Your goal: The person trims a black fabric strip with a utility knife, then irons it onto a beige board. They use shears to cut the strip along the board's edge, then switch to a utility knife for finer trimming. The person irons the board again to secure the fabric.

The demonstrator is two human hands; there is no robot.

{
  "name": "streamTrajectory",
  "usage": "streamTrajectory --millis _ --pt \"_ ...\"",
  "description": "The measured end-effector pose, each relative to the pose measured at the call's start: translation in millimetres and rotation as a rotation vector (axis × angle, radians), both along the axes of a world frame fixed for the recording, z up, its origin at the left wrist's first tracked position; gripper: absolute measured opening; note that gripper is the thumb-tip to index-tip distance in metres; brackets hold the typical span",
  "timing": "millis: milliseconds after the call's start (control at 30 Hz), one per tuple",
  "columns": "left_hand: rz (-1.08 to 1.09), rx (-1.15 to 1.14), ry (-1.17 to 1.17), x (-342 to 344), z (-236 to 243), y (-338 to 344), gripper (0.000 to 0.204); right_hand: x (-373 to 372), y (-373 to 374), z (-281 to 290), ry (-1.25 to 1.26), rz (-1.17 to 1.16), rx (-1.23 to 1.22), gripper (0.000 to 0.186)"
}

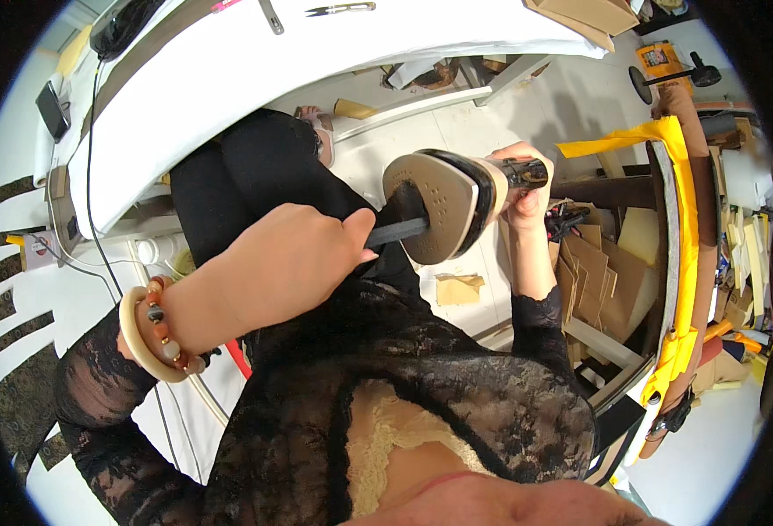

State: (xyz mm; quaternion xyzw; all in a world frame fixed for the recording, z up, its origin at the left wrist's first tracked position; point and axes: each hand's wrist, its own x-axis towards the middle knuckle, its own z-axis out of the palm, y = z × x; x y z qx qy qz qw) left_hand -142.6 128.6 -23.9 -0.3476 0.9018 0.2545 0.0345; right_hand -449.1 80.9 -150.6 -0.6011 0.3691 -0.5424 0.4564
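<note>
A clothes iron (439, 206) is held up on its side above my lap, its beige soleplate with small holes turned toward my left hand. A dark, blackened patch marks part of that plate. Wrapped around the iron from behind is my right hand (528, 197), fingers closed on its handle side. My left hand (303, 254), with a beaded bracelet and a pale bangle at the wrist, grips a dark grey flat stick (400, 231). The stick's far end touches the soleplate at the dark patch; its near end is hidden in my fist.
Ahead is a white table (255, 96) with thread snips (341, 10) on it. A black phone (53, 111) lies at its left, near a hanging cable. Cardboard pieces (610, 280) are stacked at my right beside yellow-edged fabric (689, 263). A brown scrap (459, 289) lies on the floor.
</note>
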Motion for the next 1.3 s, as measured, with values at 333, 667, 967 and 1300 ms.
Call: streamTrajectory --millis 333,667,967,1300 --pt "-0.020 -0.077 0.078 7 -5 3 0.026 0 1 6 0.016 -0.028 -0.002 0.083" --pt "-0.007 -0.036 0.095 13 -6 4 0.026 7 -5 16 0.052 -0.014 -0.036 0.080" --pt "-0.003 -0.017 -0.041 9 -2 7 0.026 13 -11 29 -0.026 0.081 0.000 0.078" --pt "-0.038 -0.030 0.006 3 5 12 0.027 16 -12 26 -0.116 0.150 -0.001 0.066"
